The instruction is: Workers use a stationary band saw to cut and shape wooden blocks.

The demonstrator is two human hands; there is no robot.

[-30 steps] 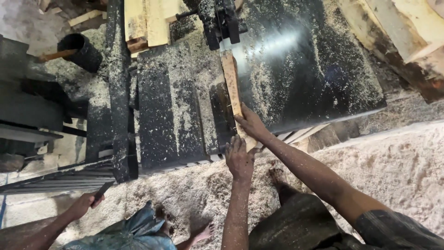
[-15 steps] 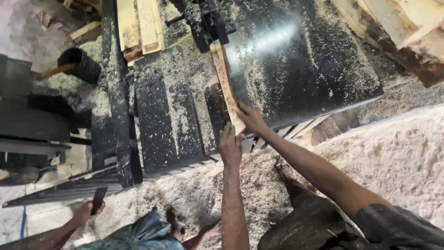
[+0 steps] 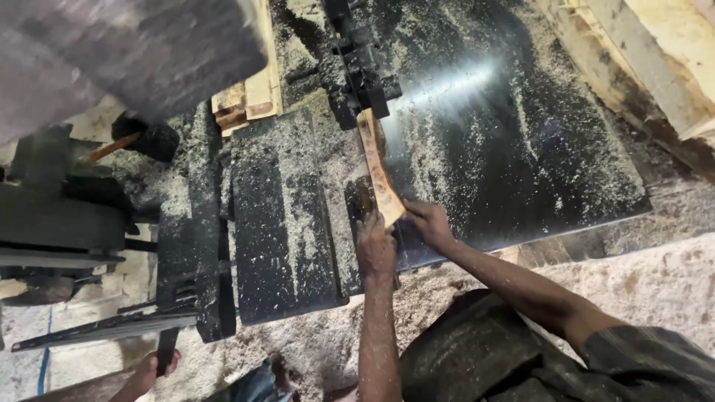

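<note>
Your left hand (image 3: 376, 249) and right hand (image 3: 428, 221) both sit at the near end of the wooden strip (image 3: 378, 173), fingers clamped on it from either side. The strip lies flat on the dark metal desk (image 3: 521, 156), its far end at the black saw guard (image 3: 361, 63). Sawdust (image 3: 298, 223) dusts the surface. Another person's hand (image 3: 153, 366), lower left, seems to grip a dark handle (image 3: 165, 348).
</note>
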